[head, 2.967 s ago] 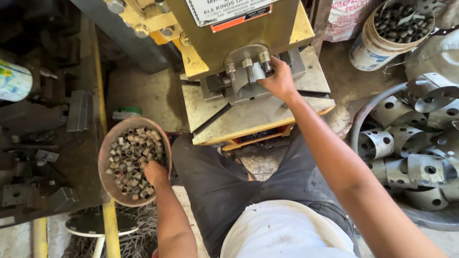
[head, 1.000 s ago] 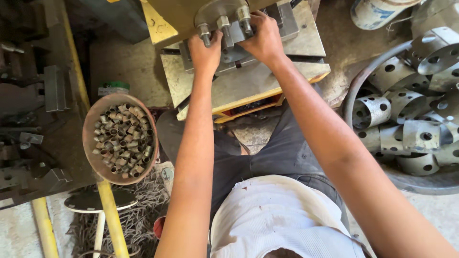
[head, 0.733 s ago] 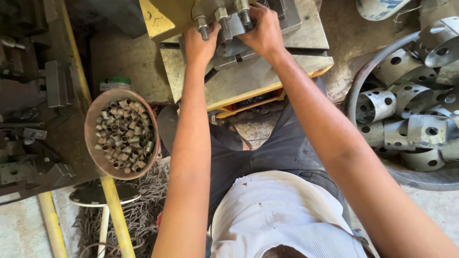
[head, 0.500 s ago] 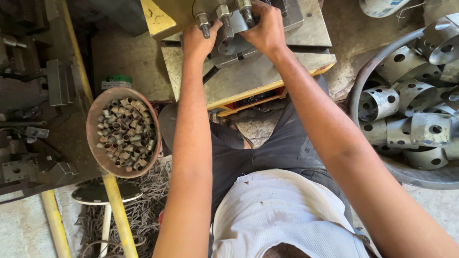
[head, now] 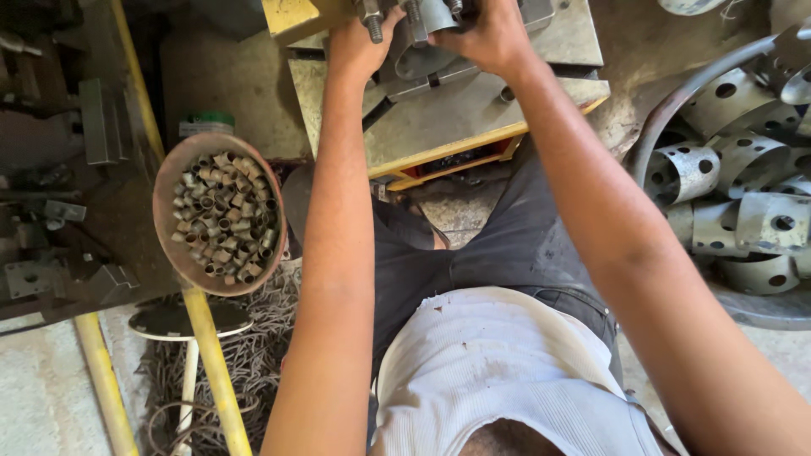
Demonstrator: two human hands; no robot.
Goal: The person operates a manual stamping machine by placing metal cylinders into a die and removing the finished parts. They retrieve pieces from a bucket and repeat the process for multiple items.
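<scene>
Both my arms reach up to a grey steel fixture with bolts [head: 418, 21] on a yellow press machine [head: 291, 13] at the top of the head view. My left hand [head: 359, 42] rests against the fixture's left side by a bolt; whether it grips a small piece is hidden. My right hand [head: 481, 34] is closed over the fixture's right part. The fixture stands on a worn metal bed plate [head: 456, 114]. Left of my left arm sits a rusty round bowl [head: 169, 181] filled with several short metal tube pieces [head: 224, 215].
A big tub [head: 676, 110] at the right holds several perforated curved steel parts [head: 743, 219]. Dark metal blocks and tooling [head: 59, 211] lie at the left. A yellow pipe [head: 207, 338] runs under the bowl, over a pile of metal swarf [head: 253, 355]. My knees are below the plate.
Three seconds ago my left hand was in the bowl of tube pieces; it has since gone up to the fixture. Since one second ago the view has shifted down; both hands stay there.
</scene>
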